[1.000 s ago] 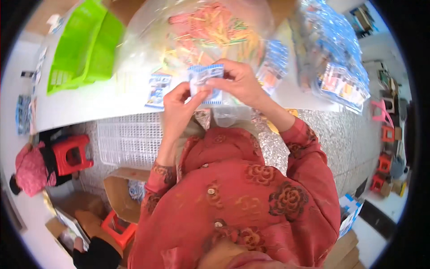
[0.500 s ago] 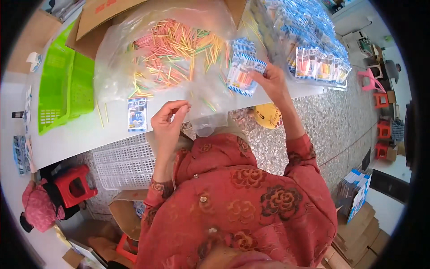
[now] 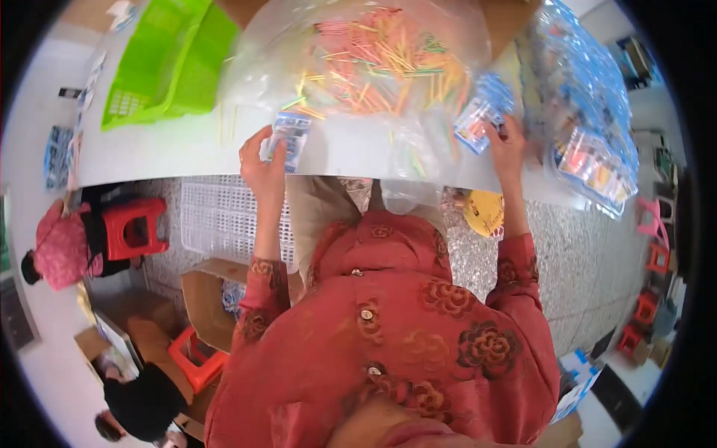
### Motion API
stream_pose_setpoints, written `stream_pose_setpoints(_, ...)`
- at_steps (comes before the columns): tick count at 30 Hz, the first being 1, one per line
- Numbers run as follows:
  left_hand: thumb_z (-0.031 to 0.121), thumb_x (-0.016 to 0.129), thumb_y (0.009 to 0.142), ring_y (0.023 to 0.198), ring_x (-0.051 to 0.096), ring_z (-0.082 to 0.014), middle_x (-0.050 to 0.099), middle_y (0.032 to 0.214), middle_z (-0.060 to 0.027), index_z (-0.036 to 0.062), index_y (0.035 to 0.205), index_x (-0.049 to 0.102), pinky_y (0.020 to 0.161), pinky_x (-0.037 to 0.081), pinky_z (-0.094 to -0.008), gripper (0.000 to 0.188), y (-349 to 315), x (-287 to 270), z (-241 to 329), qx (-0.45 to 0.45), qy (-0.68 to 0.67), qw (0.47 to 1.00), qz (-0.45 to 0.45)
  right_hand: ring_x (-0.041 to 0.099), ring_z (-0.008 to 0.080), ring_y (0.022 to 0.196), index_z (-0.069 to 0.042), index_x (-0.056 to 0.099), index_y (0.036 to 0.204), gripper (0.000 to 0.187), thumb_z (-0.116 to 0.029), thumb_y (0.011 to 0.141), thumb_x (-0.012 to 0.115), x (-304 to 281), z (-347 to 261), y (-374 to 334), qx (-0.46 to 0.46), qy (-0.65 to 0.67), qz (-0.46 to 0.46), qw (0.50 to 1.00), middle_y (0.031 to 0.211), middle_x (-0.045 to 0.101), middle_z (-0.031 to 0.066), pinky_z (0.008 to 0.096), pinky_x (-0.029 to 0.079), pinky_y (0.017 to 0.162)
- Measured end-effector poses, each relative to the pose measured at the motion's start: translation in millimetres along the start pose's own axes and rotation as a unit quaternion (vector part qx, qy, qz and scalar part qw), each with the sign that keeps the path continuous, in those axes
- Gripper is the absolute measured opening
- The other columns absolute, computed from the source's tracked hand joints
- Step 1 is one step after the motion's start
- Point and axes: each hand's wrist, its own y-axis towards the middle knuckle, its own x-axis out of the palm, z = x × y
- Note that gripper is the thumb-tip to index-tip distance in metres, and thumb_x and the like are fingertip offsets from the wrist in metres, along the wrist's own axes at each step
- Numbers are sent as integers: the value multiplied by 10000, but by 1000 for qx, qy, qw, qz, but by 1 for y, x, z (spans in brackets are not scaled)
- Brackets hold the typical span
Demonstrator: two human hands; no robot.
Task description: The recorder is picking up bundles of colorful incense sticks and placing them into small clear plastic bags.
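A small blue-and-white packet point(image 3: 293, 140) lies near the front edge of the white table. At its left edge is my left hand point(image 3: 261, 164), thumb over the packet's side and a gap between thumb and forefinger. My right hand point(image 3: 508, 145) pinches the corner of another blue-and-white packet point(image 3: 472, 128) with coloured sticks showing through it. More blue packets point(image 3: 493, 91) lie directly behind that one. Between my hands, farther back, a heap of thin pink, yellow and green sticks point(image 3: 373, 60) sits on a clear plastic sheet point(image 3: 261, 60).
A bright green basket point(image 3: 146, 93) stands at the table's left. Many filled packets point(image 3: 590, 97) are piled at the right. Below the table are a white crate point(image 3: 224, 216), a yellow round thing point(image 3: 484, 213) and a red stool point(image 3: 134, 228). Other people sit at the left.
The view has shifted, and things on the table now sit farther right. My left hand has moved left to the lone packet. My right hand has lowered its packet beside the small pile.
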Motion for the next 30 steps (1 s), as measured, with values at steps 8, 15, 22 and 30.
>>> stream_pose_setpoints(8,216,796,620,805,549,-274,618,858,-89,39,906,639,730,434,-388,371,9,8,-27,9,216,976,-17,448,91,636,-15,540,1148,415,-104,772,695,-2,-17,-6,-39,-90,25,995,840,501,35,235,400,582)
stream_pose_setpoints(15,171,785,634,692,553,-218,600,700,-65,37,795,624,641,451,-345,264,17,11,-39,-41,145,988,-25,491,110,729,-47,478,1235,438,-145,837,635,-7,-12,-15,-35,-77,37,996,1055,505,80,232,420,612)
stream_pose_setpoints(22,150,761,690,541,560,-123,629,644,-61,17,739,635,527,447,-268,190,19,14,-50,-82,15,996,26,518,123,780,-51,489,1226,389,-152,865,593,-11,-24,-24,-50,-113,53,991,1249,439,118,234,445,643)
stream_pose_setpoints(30,171,718,743,549,578,-181,640,686,-112,-6,786,665,560,454,-307,189,24,7,-43,-63,6,997,48,524,107,749,-66,571,1121,260,-78,861,576,-14,-31,-23,-108,-137,55,983,1215,473,87,215,427,580)
